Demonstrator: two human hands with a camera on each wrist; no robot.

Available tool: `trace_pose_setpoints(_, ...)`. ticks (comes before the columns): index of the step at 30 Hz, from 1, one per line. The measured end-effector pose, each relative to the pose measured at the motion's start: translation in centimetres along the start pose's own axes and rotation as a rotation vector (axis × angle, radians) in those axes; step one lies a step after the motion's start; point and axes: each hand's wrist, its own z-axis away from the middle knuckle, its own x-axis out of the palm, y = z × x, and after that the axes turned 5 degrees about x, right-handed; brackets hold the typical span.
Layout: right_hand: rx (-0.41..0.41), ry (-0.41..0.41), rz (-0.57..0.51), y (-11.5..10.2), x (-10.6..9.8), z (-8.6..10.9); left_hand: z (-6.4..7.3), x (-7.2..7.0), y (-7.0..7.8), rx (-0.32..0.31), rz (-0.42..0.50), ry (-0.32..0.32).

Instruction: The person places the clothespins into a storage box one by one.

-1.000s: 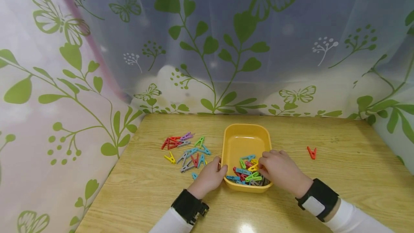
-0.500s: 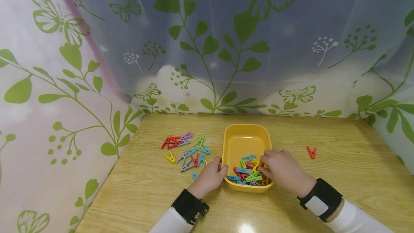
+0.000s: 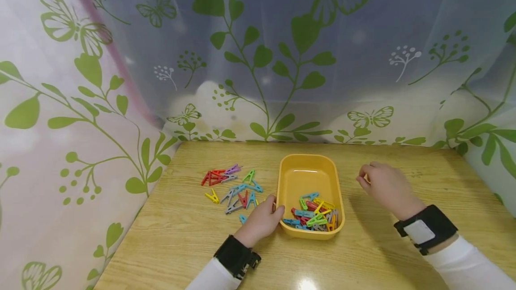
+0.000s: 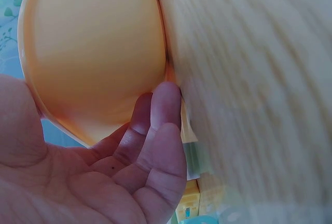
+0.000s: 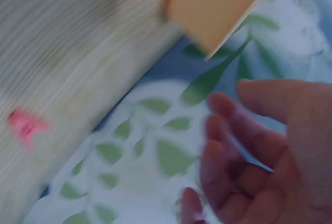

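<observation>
Left grip (image 3: 260, 219) grasps the left rim of a yellow, rounded-rectangular plastic tub (image 3: 300, 183), multicoloured plastic clothespins (image 3: 305, 213) in its near end; right grip (image 3: 389, 187), unclasped, hovers to the right over the wooden bench (image 3: 451, 178).

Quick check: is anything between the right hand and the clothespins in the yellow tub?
Sideways, yes: the right wall of the yellow tub stands between the right hand and the clothespins inside. From above, nothing visible covers them, so reaching over looks clear.
</observation>
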Motion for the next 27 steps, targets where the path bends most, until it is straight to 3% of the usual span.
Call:
trace_pose_setpoints(9, 0.122, -0.262, 0.023, 7.5, 2.0, 0.7, 0.1, 0.0, 0.1, 0.001, 0.002, 0.005)
trace_pose_setpoints(13, 0.15, -0.313, 0.026, 9.3, 2.9, 0.9, 0.1, 0.0, 0.2, 0.001, 0.003, 0.006)
trace_pose_setpoints(27, 0.174, -0.309, 0.049, 10.9, 3.7, 1.4, 0.2, -0.1, 0.2, 0.007, 0.003, -0.003)
